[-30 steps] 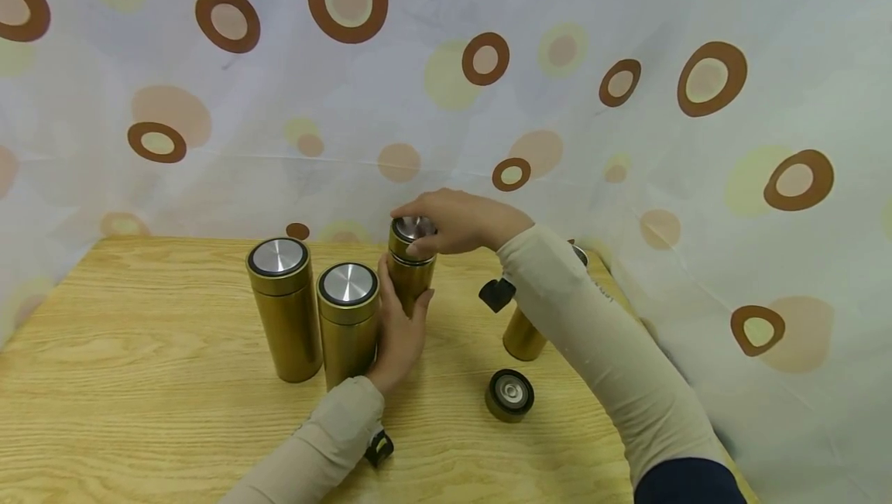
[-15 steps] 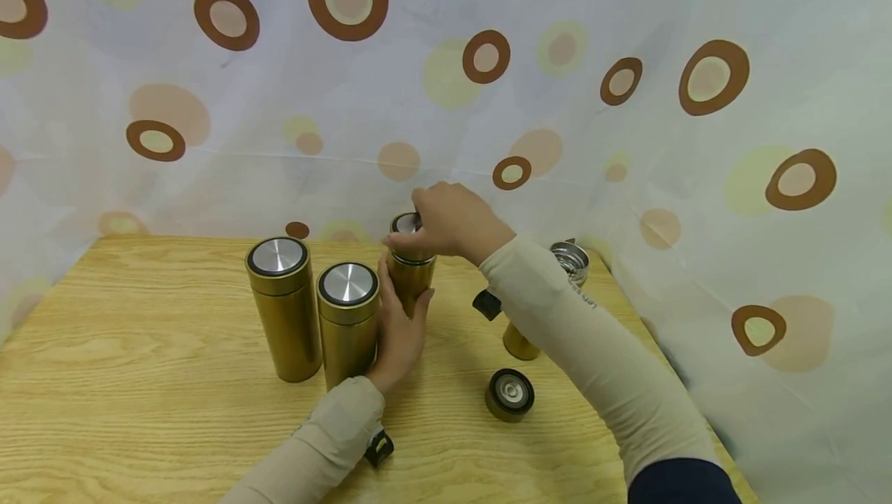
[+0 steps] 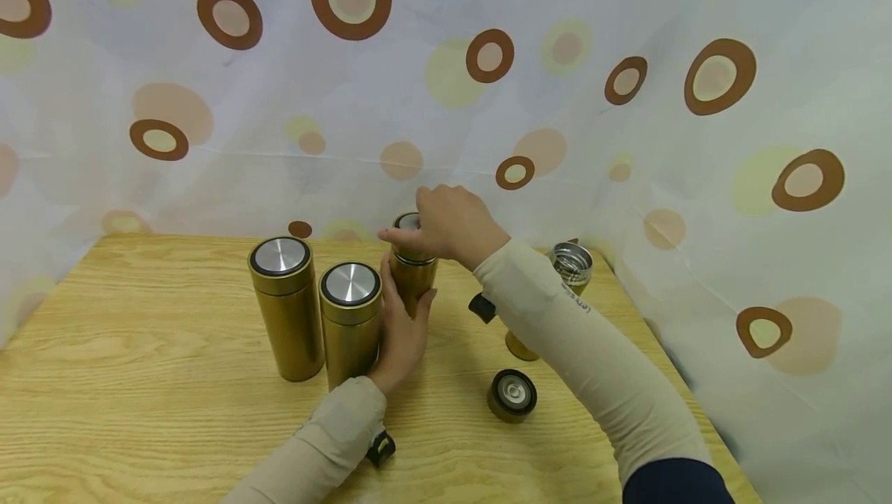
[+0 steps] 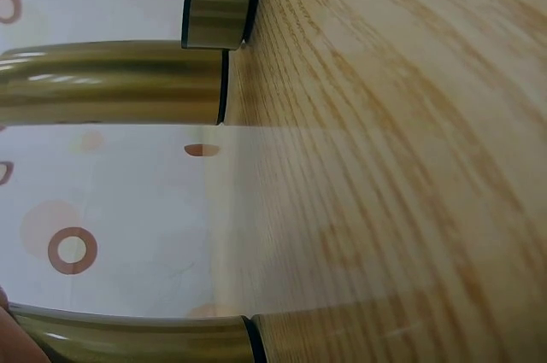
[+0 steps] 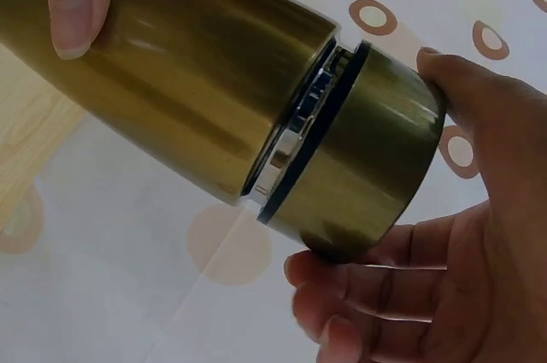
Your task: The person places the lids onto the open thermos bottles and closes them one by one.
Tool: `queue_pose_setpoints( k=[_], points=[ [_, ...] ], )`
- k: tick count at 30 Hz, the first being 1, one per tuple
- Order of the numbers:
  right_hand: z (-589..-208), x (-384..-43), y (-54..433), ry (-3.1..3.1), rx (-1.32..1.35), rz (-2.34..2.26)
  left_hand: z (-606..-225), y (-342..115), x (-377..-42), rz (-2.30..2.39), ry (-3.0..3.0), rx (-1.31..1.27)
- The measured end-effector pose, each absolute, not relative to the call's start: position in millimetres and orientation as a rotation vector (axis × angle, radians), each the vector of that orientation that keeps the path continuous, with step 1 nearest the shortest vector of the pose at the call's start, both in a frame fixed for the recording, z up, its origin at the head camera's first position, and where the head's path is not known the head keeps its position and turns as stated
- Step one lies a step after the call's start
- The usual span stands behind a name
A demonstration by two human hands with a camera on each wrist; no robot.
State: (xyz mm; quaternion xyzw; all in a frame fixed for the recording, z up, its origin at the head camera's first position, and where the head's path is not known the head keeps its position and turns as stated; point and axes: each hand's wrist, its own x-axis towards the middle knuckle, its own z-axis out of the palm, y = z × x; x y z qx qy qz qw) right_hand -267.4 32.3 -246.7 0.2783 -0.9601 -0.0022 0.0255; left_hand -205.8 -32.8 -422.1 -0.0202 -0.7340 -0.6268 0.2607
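My left hand (image 3: pixel 403 341) grips the body of a gold thermos flask (image 3: pixel 416 276) standing near the table's back edge. With thumb and fingers, my right hand (image 3: pixel 456 225) holds that flask's lid (image 5: pixel 367 158) from above. In the right wrist view a gap between lid and body bares a silvery threaded neck (image 5: pixel 295 132). The left thumb (image 5: pixel 77 8) lies along the body there. Only the flask's lower part shows at the bottom of the left wrist view. Part of the silver lid top is hidden behind the right hand in the head view.
Two lidded gold flasks, one (image 3: pixel 286 318) and another (image 3: pixel 351 334), stand left of the hands. An uncapped flask (image 3: pixel 571 260) stands at right, partly behind the right forearm. A loose lid (image 3: pixel 512 396) lies underside up on the wooden table (image 3: pixel 153 365).
The right hand has turned on the lid; its thumb has swung leftward across the front and its knuckles now point up. The left hand has kept its place on the flask.
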Motion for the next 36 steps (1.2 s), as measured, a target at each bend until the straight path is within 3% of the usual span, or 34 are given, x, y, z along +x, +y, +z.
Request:
queue_pose_setpoints(
  k=[5, 11, 15, 26, 36],
  points=[
    [-239.8, -268.1, 39.0, -3.010, 0.993, 0.037, -421.3, -33.5, -204.3, -1.742, -1.993, -0.037],
    [-229.2, -277.5, 53.2, -2.967, 1.516, 0.162, -422.8, -35.4, -204.8, -1.781, -2.002, -0.015],
    [-224.8, -278.9, 58.8, -2.977, 1.680, 0.164, -424.1, -36.5, -205.5, -1.795, -2.008, -0.009],
    [-225.2, -279.3, 55.3, -3.004, 1.734, 0.084, -425.4, -36.2, -206.5, -1.793, -1.998, -0.008],
    [-226.5, -266.4, 46.2, -3.044, 1.368, -0.136, -422.9, -32.5, -205.3, -1.750, -2.027, -0.005]
  ],
)
